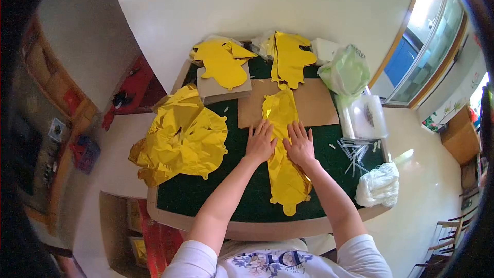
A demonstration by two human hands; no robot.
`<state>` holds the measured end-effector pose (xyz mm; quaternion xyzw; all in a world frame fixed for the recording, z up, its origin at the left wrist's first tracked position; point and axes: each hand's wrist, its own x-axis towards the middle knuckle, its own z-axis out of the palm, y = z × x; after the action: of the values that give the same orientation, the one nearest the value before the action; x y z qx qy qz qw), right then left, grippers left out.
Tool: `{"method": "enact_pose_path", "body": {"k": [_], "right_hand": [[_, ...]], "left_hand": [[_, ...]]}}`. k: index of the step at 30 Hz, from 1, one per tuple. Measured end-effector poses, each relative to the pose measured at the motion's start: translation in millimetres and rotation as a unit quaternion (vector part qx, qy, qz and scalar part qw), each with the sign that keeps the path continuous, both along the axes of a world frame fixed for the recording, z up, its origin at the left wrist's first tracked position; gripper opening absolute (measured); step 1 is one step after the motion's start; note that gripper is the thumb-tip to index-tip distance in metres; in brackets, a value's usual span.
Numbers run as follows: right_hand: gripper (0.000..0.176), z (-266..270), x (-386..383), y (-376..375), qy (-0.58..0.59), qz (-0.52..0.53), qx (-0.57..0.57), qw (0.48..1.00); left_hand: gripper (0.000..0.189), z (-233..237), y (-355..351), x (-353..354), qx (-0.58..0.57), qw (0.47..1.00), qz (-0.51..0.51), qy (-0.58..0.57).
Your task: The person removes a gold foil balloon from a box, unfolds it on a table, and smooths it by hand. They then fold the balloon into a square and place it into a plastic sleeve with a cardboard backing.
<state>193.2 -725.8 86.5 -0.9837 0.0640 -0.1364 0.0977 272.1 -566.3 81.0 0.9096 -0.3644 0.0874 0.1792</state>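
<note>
A long gold foil balloon, flat and creased, lies lengthwise in front of me, partly on a cardboard sheet. My left hand rests flat on its left edge, fingers spread and pointing away from me. On the right edge lies my right hand, also flat with its fingers apart. Neither hand grips anything. To the left is a crumpled heap of gold foil balloons. Beyond the sheet are two more flat gold foil pieces, one at the back left and one at the back middle.
The table has a dark green top. Along its right side are a pale green plastic bag, clear plastic bags, several thin grey sticks and a white bundle of plastic. A cardboard box supports the back left foil.
</note>
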Motion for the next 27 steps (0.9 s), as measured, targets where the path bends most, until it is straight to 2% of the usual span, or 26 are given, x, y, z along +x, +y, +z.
{"method": "enact_pose_path", "body": {"k": [8, 9, 12, 13, 25, 27], "right_hand": [[0.058, 1, -1, 1, -0.011, 0.001, 0.011, 1.000], [0.058, 0, -1, 1, -0.014, 0.001, 0.010, 1.000], [0.058, 3, -1, 2, -0.009, 0.001, 0.008, 1.000], [0.057, 3, -1, 2, -0.007, 0.001, 0.005, 1.000], [0.057, 1, 0, 1, 0.000, -0.005, 0.001, 1.000], [0.057, 3, 0, 2, 0.004, -0.008, 0.003, 1.000]], "left_hand": [[0.051, 7, 0, 6, -0.002, 0.998, 0.061, 0.032], [0.050, 5, 0, 9, -0.019, 0.998, 0.056, -0.001], [0.051, 9, 3, 13, 0.018, 0.998, 0.062, 0.026], [0.048, 7, 4, 13, 0.004, 0.999, 0.053, -0.014], [0.050, 8, 3, 12, 0.030, 0.997, 0.065, -0.001], [0.049, 8, 1, 13, 0.036, 0.997, 0.057, -0.042]]}}
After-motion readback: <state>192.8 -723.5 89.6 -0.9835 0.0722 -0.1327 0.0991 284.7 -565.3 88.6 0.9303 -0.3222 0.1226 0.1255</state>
